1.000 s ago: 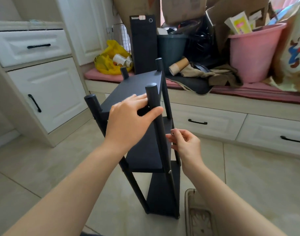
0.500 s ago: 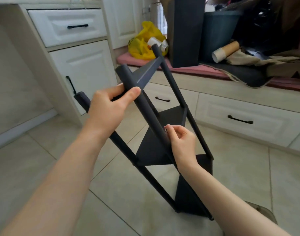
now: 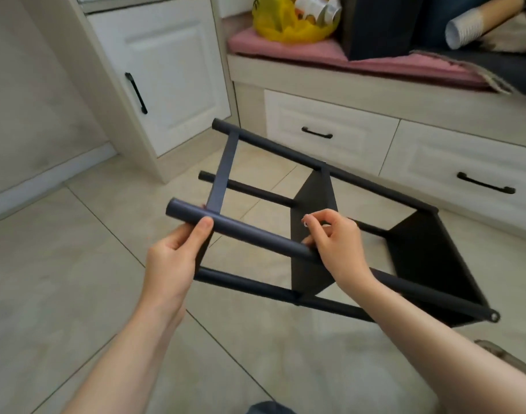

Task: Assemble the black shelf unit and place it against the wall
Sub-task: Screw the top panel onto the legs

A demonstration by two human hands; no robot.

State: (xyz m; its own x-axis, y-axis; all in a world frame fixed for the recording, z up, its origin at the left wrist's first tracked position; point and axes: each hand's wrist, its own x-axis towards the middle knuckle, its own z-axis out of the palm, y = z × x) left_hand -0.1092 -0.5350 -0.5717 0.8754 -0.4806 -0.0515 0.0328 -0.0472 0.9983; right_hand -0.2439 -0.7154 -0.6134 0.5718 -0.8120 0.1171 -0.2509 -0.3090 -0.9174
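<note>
The black shelf unit (image 3: 312, 234) is tipped almost onto its side above the tiled floor, its four round posts running from left to lower right and three flat shelves seen edge-on. My left hand (image 3: 173, 258) grips the nearest post close to its free end, thumb on top. My right hand (image 3: 334, 243) holds the same post further along, by the middle shelf, with the index finger and thumb raised in a pinch above it. The shelf's foot end (image 3: 493, 316) shows a hole in the post tip.
A white cabinet door (image 3: 166, 73) with a black handle stands at the left. A low bench with white drawers (image 3: 330, 132) runs along the back, carrying a pink cushion (image 3: 285, 50), a yellow bag (image 3: 285, 22) and a black panel (image 3: 378, 25). Beige tiles cover the floor.
The shelf unit has swung from upright to nearly horizontal, its top going left and down. Both hands kept hold of the near post and the view dropped toward the floor.
</note>
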